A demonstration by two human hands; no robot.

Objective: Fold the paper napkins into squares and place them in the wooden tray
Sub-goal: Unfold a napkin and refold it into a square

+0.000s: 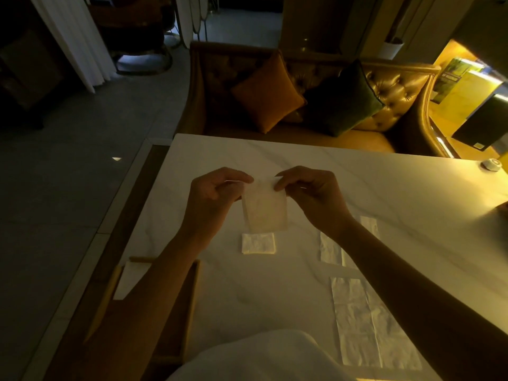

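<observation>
Both hands are raised over the middle of the table [357,182]. The left hand [217,188] and the right hand [310,193] each pinch an upper corner of the held napkin [265,210] between thumb and fingers. It hangs as an oblong, with its long axis running from the far edge toward the near edge and its free lower edge pointing at the person.

Just nearer than that lower edge, the folded square napkin [258,243] lies flat on the table.

The wooden tray [192,298] sits at the near left corner, crossed by the left forearm. One white tray napkin [129,279] shows at its far left end.

Toward the near right edge lie two unfolded strips. The farther flat napkin [332,250] is partly hidden by the right forearm, and the nearer flat napkin [368,320] lies lengthwise far to near.

That makes five napkins and one tray.
</observation>
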